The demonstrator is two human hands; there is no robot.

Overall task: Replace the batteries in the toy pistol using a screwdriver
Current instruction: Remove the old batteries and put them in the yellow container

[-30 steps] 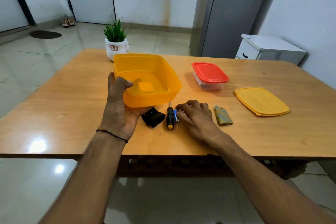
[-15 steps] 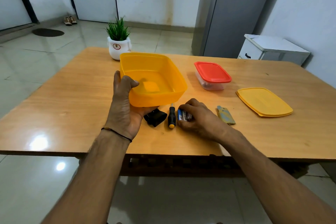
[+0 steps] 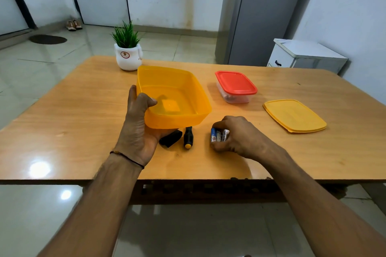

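Note:
My left hand (image 3: 139, 127) grips the near left corner of an open orange tub (image 3: 194, 89), thumb over the rim, and holds it tilted off the wooden table (image 3: 62, 123). Under the tub's near edge lies a black toy part (image 3: 171, 138), partly hidden. Beside it lies a screwdriver (image 3: 188, 137) with a black handle and yellow end. My right hand (image 3: 240, 137) pinches a small pack of batteries (image 3: 219, 135) just above the table. The greenish piece seen earlier is hidden behind my right hand.
A clear box with a red lid (image 3: 235, 85) stands at the back right. The tub's orange lid (image 3: 294, 115) lies flat on the right. A white pot with a green plant (image 3: 127, 56) stands at the table's far edge. A white cabinet (image 3: 302, 56) stands beyond the table.
My right hand has slid to the right, away from the screwdriver, with the batteries in its fingers. The tub stays tilted in my left hand.

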